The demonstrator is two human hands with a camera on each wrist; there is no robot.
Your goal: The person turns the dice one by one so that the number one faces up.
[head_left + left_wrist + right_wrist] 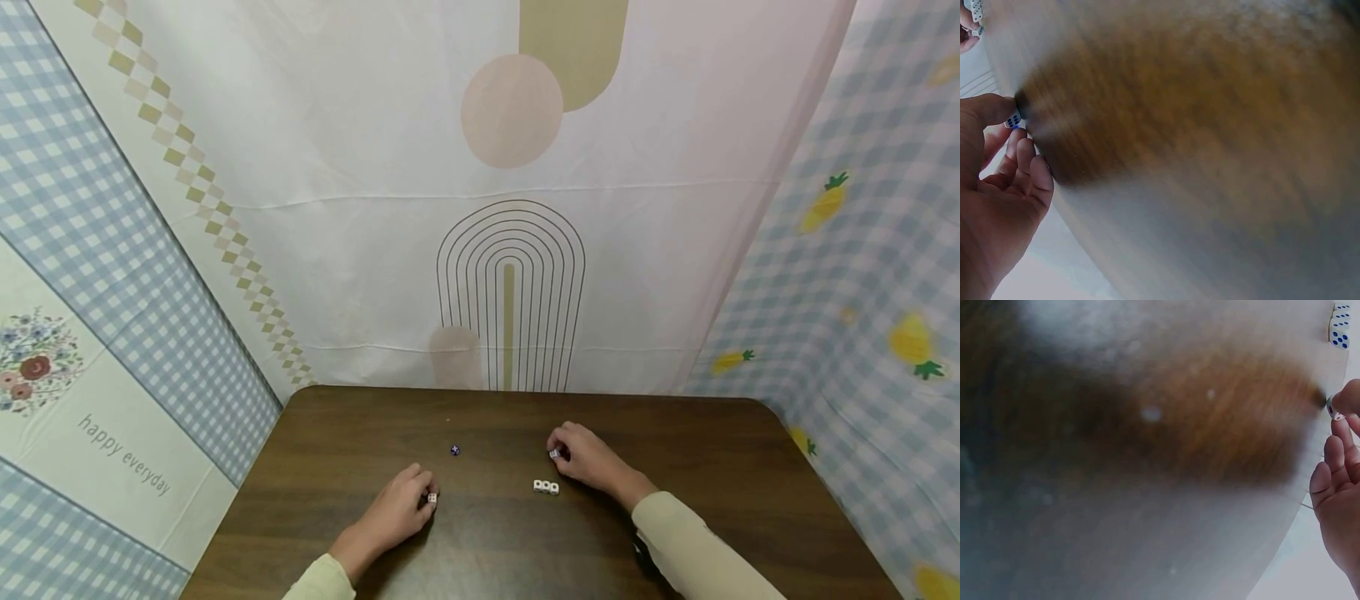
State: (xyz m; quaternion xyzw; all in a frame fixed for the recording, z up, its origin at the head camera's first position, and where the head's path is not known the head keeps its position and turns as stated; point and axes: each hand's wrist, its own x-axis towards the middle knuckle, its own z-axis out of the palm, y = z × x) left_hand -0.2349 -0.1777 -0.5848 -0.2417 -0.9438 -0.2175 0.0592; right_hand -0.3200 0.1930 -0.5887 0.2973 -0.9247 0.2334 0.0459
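On the left of the table, my left hand [393, 510] pinches a white die [432, 497] between thumb and fingertips. Blue pips show on that die [1013, 119] in the left wrist view. Farther right and back, my right hand [588, 457] pinches another small white die [555, 453]; in the right wrist view this die [1331, 408] is partly hidden by the thumb. Three white dice in a row [546, 487] stand side by side on the tabletop, just in front of the right hand. Between the hands, farther back, lies a dark blue die [455, 450].
The brown wooden table [495, 550] has rounded far corners. A pale patterned cloth [360, 275] hangs right behind its back edge. Checked blue cloths hang at the left and right sides.
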